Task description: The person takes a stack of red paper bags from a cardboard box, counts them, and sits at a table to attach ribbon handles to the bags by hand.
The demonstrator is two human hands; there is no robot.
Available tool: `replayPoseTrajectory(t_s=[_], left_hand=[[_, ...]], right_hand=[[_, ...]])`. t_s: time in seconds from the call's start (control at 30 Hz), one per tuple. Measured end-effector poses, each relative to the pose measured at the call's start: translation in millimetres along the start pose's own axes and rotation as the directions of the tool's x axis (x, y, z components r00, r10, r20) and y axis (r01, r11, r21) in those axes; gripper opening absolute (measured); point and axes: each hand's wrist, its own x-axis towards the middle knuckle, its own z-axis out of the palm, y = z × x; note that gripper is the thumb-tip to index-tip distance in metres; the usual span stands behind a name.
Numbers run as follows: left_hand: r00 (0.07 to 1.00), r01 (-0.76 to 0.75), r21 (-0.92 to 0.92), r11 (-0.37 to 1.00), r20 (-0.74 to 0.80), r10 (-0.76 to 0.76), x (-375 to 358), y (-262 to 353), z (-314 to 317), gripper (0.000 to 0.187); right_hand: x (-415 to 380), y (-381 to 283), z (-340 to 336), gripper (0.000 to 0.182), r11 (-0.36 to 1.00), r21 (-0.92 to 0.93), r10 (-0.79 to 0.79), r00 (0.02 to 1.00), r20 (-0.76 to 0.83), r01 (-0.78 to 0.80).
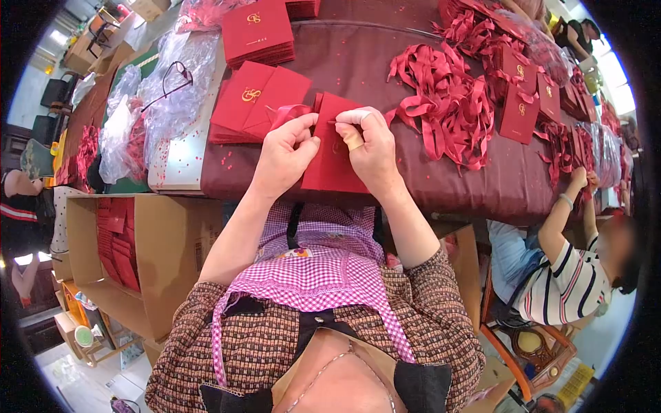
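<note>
In front of me a red paper bag point(334, 168) lies at the table's near edge, between my two hands. My left hand point(288, 151) is closed in a pinch at the bag's left side, with a red ribbon point(292, 112) looping out above its fingers. White and tan tape wraps fingers of my right hand point(372, 146). Its thumb and fingertips pinch a thin dark red end, seemingly of the ribbon, over the bag's upper part. Just beyond my left hand is a stack of red bags point(258, 96) with gold lettering. A tangled heap of red ribbons point(444, 103) lies right of my right hand.
Another bag stack point(256, 34) stands farther back. Glasses point(172, 84) rest on clear plastic at left. Finished-looking bags with ribbons point(521, 107) lie at right. A cardboard box point(165, 255) holding red bags stands below left. A co-worker in a striped shirt point(568, 286) sits at right.
</note>
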Motion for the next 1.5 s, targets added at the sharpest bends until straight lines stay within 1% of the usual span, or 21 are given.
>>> replayPoseTrajectory(t_s=[0.2,0.3,0.47,0.53,0.6,0.7,0.73,0.77,0.8,0.9,0.93,1.07,1.17,1.23,1.27,1.3,1.37,1.4,1.43,1.47,1.5], left_hand=[[0.999,-0.02,-0.001,1.0,0.04,0.021,-1,2,1,0.036],[0.999,-0.028,-0.003,1.0,0.043,0.028,-1,0,1,0.036],[0.997,-0.066,0.03,0.997,0.039,0.065,-2,-1,3,0.035],[0.992,-0.121,0.119,0.985,0.043,0.117,-2,-2,4,0.034],[0.991,-0.13,0.131,0.983,0.045,0.125,-2,-3,4,0.035],[0.986,-0.164,0.182,0.97,0.057,0.156,-2,1,3,0.035],[0.982,-0.189,0.221,0.957,0.069,0.178,-2,3,2,0.035],[0.982,-0.19,0.22,0.957,0.069,0.179,-2,5,2,0.035],[0.982,-0.185,0.245,0.952,0.08,0.17,-2,7,2,0.036],[0.982,-0.18,0.288,0.941,0.106,0.155,1,10,0,0.036],[0.982,-0.176,0.307,0.935,0.122,0.145,2,10,-1,0.037],[0.971,-0.231,0.327,0.916,0.136,0.197,3,9,2,0.038],[0.984,-0.142,0.267,0.953,0.145,0.106,1,9,6,0.04],[0.981,-0.156,0.264,0.952,0.151,0.119,2,15,6,0.039],[0.979,-0.169,0.258,0.951,0.158,0.131,1,18,6,0.038],[0.977,-0.177,0.259,0.95,0.161,0.139,1,18,4,0.038],[0.971,-0.092,0.119,0.989,0.229,0.063,7,19,-2,0.035],[0.978,-0.072,0.136,0.988,0.202,0.043,6,18,-5,0.028],[0.963,-0.233,0.244,0.941,0.19,0.189,8,18,-5,0.025],[0.921,-0.388,0.34,0.857,0.188,0.342,11,17,-3,0.023],[0.913,-0.409,0.376,0.832,0.178,0.368,13,17,-1,0.022]], right_hand=[[0,-4,1,0.011,0.997,-0.073,-0.021,1.0,-0.015,0.02],[1,-8,1,0.012,0.987,-0.142,-0.082,0.997,0.001,0.081],[0,-13,3,0.013,0.894,-0.398,-0.194,0.979,0.064,0.203],[1,-19,3,0.012,0.866,-0.447,-0.207,0.974,0.088,0.225],[1,-20,3,0.011,0.834,-0.495,-0.219,0.969,0.111,0.245],[3,-17,-1,0.01,0.895,-0.396,-0.181,0.979,0.095,0.204],[5,-18,-7,0.01,0.972,-0.233,0.023,0.993,0.118,0.005],[6,-19,-10,0.01,0.975,-0.072,0.218,0.96,0.175,-0.209],[5,-19,-9,0.01,0.975,-0.072,0.218,0.96,0.175,-0.209],[2,-18,-4,0.01,0.962,-0.263,-0.051,0.992,0.111,0.079],[3,-23,-5,0.009,0.897,-0.383,-0.176,0.973,0.15,0.221],[-2,-17,-1,0.009,0.809,-0.512,-0.216,0.957,0.195,0.287],[-2,-15,0,0.009,0.882,-0.406,-0.187,0.968,0.166,0.24],[-1,-12,0,0.008,0.987,-0.158,0.035,0.998,0.058,-0.026],[0,-15,-2,0.007,0.989,-0.072,0.129,0.991,0.045,-0.125],[0,-16,-5,0.007,0.988,-0.022,0.157,0.986,0.058,-0.156],[4,-18,-12,0.006,0.987,0.04,0.154,0.986,0.061,-0.157],[2,-17,-13,0.007,0.978,0.096,0.18,0.981,0.074,-0.187],[0,-17,-13,0.007,0.975,0.11,0.182,0.98,0.085,-0.191],[-1,-21,-15,0.006,0.962,0.085,0.249,0.961,0.12,-0.26],[-1,-15,-13,0.005,0.989,0.078,0.117,0.99,0.081,-0.123]])
